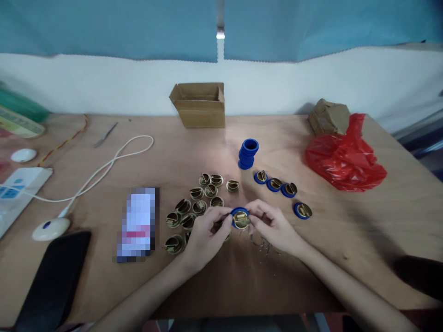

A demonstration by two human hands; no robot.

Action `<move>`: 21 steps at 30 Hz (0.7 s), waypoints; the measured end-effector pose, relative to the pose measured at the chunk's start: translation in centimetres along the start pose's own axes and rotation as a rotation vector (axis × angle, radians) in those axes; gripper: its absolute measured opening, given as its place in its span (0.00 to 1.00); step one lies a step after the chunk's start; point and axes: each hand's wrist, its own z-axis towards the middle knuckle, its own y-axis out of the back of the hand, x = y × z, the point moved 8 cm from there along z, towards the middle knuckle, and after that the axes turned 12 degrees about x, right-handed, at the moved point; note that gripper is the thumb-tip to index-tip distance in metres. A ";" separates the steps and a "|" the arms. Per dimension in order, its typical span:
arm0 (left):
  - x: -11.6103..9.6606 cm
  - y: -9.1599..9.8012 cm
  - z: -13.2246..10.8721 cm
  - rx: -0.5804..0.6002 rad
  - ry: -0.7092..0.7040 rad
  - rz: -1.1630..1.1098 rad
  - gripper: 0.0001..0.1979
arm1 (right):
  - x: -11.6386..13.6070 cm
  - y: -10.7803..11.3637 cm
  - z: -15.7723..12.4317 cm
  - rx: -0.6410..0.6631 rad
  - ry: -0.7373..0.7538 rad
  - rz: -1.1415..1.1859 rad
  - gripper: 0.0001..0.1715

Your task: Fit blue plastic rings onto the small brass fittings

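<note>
My left hand [206, 233] and my right hand [273, 224] meet over the middle of the wooden table [346, 230]. Both pinch one brass fitting with a blue ring around it [240, 217], held between the fingertips. Several bare brass fittings [194, 207] lie in a loose cluster just left of and behind my left hand. A stack of blue rings [248, 154] stands farther back. Several brass fittings fitted in blue rings [277, 185] lie in a row to the right, one more [302, 210] nearer my right hand. Small metal wire pieces [263, 243] lie under my right hand.
An open cardboard box [200, 104] stands at the back wall. A red plastic bag [344, 157] and a brown parcel [328, 116] are back right. A blurred card [138, 224], a dark phone [55, 281], a white cable [104, 170] and tweezers [105, 134] lie left.
</note>
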 end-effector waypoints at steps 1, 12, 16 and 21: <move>0.0 0.0 0.0 -0.005 0.006 0.010 0.08 | 0.0 -0.1 0.1 0.009 -0.001 0.022 0.07; -0.1 -0.6 -0.1 0.038 0.011 -0.051 0.21 | -0.1 -0.2 0.4 0.033 -0.025 0.240 0.13; -0.2 -0.6 0.0 0.037 -0.015 -0.083 0.21 | -0.1 -0.3 0.4 0.041 -0.010 0.229 0.15; -0.5 -0.3 -0.2 -0.003 -0.082 0.004 0.21 | -0.3 -0.2 0.3 0.016 0.006 0.155 0.15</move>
